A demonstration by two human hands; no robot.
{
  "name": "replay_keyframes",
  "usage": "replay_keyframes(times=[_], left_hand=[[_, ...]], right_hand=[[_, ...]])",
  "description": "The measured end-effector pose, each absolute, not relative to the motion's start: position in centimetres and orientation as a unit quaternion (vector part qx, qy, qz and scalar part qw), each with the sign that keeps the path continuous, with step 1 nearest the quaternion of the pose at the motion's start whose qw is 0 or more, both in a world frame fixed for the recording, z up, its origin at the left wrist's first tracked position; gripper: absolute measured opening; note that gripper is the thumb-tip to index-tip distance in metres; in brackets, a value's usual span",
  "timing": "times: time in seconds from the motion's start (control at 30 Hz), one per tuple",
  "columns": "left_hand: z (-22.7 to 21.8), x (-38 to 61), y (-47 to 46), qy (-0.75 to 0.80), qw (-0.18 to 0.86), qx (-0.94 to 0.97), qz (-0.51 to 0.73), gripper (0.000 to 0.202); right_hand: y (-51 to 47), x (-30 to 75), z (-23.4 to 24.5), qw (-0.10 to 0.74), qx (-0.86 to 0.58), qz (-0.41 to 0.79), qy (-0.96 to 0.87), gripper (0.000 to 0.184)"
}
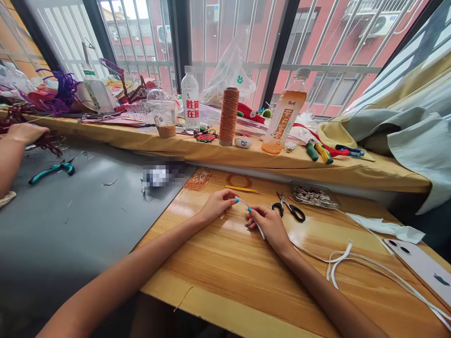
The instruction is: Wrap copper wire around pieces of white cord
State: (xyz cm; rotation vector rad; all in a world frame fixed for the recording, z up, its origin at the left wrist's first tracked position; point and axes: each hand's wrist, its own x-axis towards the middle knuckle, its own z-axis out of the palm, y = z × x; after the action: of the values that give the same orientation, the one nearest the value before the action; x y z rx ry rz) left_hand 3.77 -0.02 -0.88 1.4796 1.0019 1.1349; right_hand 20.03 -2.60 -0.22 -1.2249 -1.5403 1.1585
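My left hand (217, 204) and my right hand (268, 224) rest on the wooden table (225, 267) and pinch the two ends of a short white strip (251, 215) between their fingertips. The strip slants down from the left hand's fingers to the right hand's. Black-handled scissors (289, 208) lie just right of my right hand. Behind my left hand lie a bundle of copper-coloured thread pieces (198, 180), a coil of thin wire (238, 180) and a yellow stick (241, 188).
Long white cords (355, 260) trail right toward a phone (421, 267) and tissue (384, 228). A tray of small pieces (314, 194) sits behind the scissors. The cloth-covered sill holds bottles (284, 112), a thread spool (229, 116), a cup and pliers. Another person's hand (24, 133) is at far left by teal pliers (52, 170).
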Motion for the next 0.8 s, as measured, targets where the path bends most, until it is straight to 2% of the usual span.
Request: replay_keyframes(times=[0.3,0.6,0.8], left_hand=[[-0.8,3.4,0.3,0.414,0.529,0.558,0.487,0.023],[-0.5,4.0,-0.3,0.413,0.504,0.599,0.466,0.021],[-0.2,4.2,-0.7,0.397,0.518,0.606,0.455,0.030]], right_hand=[[-2.5,20.1,-0.4,0.437,-0.465,0.459,-0.618,0.018],[-2.2,20.5,-0.6,0.505,-0.461,0.425,-0.593,0.026],[-2.4,20.6,-0.5,0.504,-0.454,0.410,-0.609,0.026]])
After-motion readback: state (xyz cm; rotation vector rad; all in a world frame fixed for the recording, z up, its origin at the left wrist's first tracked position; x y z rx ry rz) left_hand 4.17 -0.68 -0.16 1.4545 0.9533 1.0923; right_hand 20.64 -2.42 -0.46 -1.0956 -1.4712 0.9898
